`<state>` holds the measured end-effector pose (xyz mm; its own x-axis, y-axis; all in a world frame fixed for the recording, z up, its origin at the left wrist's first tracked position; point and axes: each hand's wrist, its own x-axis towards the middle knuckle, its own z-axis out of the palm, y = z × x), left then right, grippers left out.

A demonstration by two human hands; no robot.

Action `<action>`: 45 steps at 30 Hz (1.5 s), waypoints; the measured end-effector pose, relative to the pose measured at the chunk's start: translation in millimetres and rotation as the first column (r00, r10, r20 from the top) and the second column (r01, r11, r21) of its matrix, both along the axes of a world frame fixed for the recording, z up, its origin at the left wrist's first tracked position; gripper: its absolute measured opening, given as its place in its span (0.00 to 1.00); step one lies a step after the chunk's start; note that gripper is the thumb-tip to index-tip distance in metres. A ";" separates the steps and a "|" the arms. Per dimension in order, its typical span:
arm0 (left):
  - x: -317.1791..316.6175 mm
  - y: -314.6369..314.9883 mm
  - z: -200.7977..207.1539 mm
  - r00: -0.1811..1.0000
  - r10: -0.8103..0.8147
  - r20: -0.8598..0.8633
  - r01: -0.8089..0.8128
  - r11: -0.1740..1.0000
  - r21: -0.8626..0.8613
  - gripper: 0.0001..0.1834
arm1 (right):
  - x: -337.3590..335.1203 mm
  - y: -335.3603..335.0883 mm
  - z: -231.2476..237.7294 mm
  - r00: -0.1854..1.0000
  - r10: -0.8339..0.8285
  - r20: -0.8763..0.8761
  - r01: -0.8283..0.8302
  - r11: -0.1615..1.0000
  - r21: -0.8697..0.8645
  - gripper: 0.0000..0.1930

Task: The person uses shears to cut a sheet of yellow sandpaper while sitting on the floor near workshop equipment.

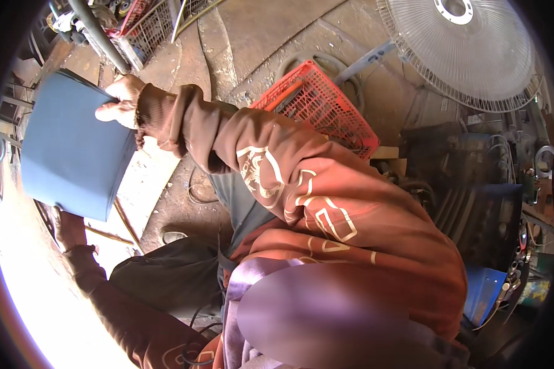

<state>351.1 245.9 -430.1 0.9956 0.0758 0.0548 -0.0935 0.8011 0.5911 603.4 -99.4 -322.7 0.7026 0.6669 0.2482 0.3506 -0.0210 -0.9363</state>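
Observation:
A blue-grey flat sheet [77, 144], slightly bowed and with a darker edge along its top and right side, is held up at the left. My right hand [122, 101] grips its upper right edge, thumb lying across the front face. At the bottom edge my left hand [71, 229] holds on; most of its fingers are hidden behind the sheet. I cannot tell if it is one sheet or a thin stack.
Behind my right arm stands a red plastic crate [332, 114]. A large fan [474, 52] is at the upper right, a wire basket [151, 37] at the upper left. Dark equipment with blue panels [483, 295] lies right. Glare washes out the lower left.

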 end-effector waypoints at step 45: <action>-0.6 -85.6 71.9 0.312 0.768 -0.560 -0.116 0.616 0.780 0.31 | 114.4 -531.0 -262.5 -0.190 -0.965 0.181 0.973 -0.210 -0.099 0.20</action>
<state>350.5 160.2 -358.3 0.3535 0.8011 -0.4830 0.4356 0.3160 0.8429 717.8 -630.3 -585.2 0.5485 -0.7789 0.3040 -0.2120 -0.4813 -0.8505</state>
